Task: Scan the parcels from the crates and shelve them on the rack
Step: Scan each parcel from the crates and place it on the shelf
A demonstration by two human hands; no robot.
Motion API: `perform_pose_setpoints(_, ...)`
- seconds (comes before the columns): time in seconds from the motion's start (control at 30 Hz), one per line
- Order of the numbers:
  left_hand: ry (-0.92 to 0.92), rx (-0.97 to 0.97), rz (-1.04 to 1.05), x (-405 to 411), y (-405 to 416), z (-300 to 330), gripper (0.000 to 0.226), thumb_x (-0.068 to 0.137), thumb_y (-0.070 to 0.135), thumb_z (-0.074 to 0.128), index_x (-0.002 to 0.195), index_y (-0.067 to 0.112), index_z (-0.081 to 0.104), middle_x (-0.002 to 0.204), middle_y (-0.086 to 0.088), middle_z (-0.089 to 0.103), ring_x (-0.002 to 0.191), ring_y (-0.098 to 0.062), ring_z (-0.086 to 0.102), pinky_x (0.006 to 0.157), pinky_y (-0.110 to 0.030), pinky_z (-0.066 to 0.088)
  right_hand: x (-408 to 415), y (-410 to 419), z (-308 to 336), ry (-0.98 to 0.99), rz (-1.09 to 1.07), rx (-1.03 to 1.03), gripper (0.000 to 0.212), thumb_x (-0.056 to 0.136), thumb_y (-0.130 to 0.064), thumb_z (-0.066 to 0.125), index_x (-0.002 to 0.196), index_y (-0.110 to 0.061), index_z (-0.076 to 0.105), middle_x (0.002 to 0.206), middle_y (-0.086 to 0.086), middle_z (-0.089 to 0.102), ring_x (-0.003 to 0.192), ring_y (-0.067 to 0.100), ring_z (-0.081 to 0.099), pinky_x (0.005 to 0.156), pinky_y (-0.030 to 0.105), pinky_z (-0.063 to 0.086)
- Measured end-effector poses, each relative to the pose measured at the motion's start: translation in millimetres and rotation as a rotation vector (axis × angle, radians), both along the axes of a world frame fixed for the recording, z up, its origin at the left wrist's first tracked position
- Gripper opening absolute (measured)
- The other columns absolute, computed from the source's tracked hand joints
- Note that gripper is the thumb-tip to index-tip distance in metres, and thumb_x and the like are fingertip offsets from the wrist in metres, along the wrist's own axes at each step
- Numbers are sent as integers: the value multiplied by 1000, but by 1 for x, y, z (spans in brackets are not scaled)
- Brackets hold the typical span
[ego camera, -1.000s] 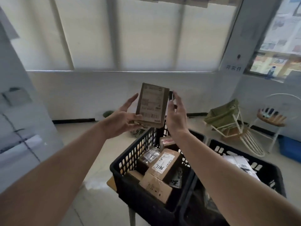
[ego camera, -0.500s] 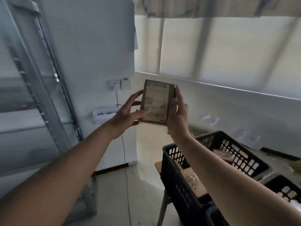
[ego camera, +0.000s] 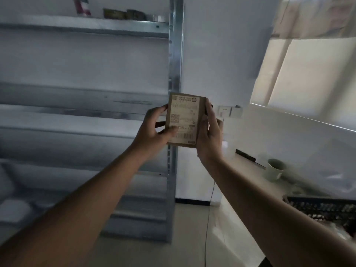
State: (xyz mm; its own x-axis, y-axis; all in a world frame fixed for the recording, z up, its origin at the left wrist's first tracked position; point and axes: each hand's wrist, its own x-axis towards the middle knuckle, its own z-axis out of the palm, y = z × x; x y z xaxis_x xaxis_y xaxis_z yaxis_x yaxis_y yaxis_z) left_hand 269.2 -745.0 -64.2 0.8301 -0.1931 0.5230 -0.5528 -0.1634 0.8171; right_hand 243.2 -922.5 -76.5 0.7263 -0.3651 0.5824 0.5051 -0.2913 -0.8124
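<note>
Small cardboard parcel (ego camera: 183, 120): upright, label facing the camera, gripped at its side edges by left hand (ego camera: 154, 130) and right hand (ego camera: 209, 135), near metal rack (ego camera: 174, 60) upright. Risks: slipping from the edge-only hold; clipping the post during shelving.

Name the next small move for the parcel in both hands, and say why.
Probably carry the parcel leftward onto a rack shelf: the left hand and right hand hold it upright, label facing the camera, right beside the rack's post.
</note>
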Motion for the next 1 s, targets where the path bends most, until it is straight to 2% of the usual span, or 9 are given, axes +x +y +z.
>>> perform_pose_setpoints(0.13, -33, 30, 94, 3, 100, 1, 73, 95, 18, 77, 156, 35, 40, 152, 15, 43, 125, -8, 58, 78, -16, 59, 19, 97, 0, 0, 84, -40, 48, 116, -31, 35, 164, -41, 36, 125, 4, 41, 113, 11, 56, 83, 21, 58)
perform_pose_setpoints(0.2, -65, 62, 142, 2, 145, 5, 82, 96, 14, 76, 160, 41, 31, 156, 19, 36, 124, -7, 57, 79, -13, 57, 30, 142, 2, 12, 135, -49, 48, 116, -35, 37, 163, -44, 36, 126, 4, 41, 114, 16, 56, 86, 25, 58)
perform_pose_setpoints(0.27, -126, 107, 200, 4, 186, 7, 86, 97, 11, 74, 161, 42, 28, 158, 19, 34, 131, -16, 56, 84, -15, 58, 40, 184, 5, 32, 201, -42, 49, 116, -34, 38, 163, -45, 35, 125, -2, 40, 116, 20, 56, 94, 40, 60)
perform_pose_setpoints(0.33, -182, 145, 264, 7, 222, 8, 85, 96, 8, 74, 163, 36, 29, 160, 12, 34, 139, -22, 50, 87, -16, 58, 52, 222, 8, 53, 249, -39, 49, 116, -33, 38, 163, -46, 35, 125, -5, 39, 116, 20, 55, 97, 44, 60)
perform_pose_setpoints(0.5, -237, 192, 396, 26, 300, 11, 83, 97, 7, 73, 164, 28, 29, 163, 10, 31, 141, -27, 49, 92, -24, 61, 94, 302, 10, 38, 357, -40, 47, 116, -35, 37, 161, -48, 36, 121, -16, 38, 109, 10, 54, 89, 30, 56)
perform_pose_setpoints(0.67, -268, 225, 496, 64, 360, 11, 84, 95, 3, 73, 164, 24, 29, 164, 9, 31, 141, -27, 51, 92, -22, 60, 153, 368, 6, 6, 467, -63, 48, 116, -34, 36, 162, -47, 33, 124, -5, 40, 109, 5, 53, 87, 19, 50)
perform_pose_setpoints(0.8, -272, 266, 607, 101, 403, 15, 85, 96, 6, 73, 165, 20, 28, 166, 4, 31, 144, -26, 48, 94, -35, 62, 205, 418, 8, -23, 542, -66, 48, 116, -38, 33, 163, -47, 31, 120, -14, 38, 107, 2, 53, 81, 6, 51)
perform_pose_setpoints(0.9, -261, 276, 662, 125, 431, 18, 83, 96, 7, 73, 165, 20, 28, 166, 7, 31, 143, -30, 49, 96, -41, 62, 238, 451, 11, -12, 580, -91, 49, 116, -36, 30, 165, -47, 29, 118, -16, 37, 106, 3, 53, 83, 9, 47)
perform_pose_setpoints(1.0, -252, 228, 689, 144, 458, 19, 82, 97, 5, 72, 165, 20, 29, 164, 6, 33, 138, -32, 54, 90, -33, 63, 268, 483, 14, -22, 644, -107, 49, 117, -36, 29, 165, -47, 28, 119, -9, 39, 108, 3, 52, 88, 11, 47)
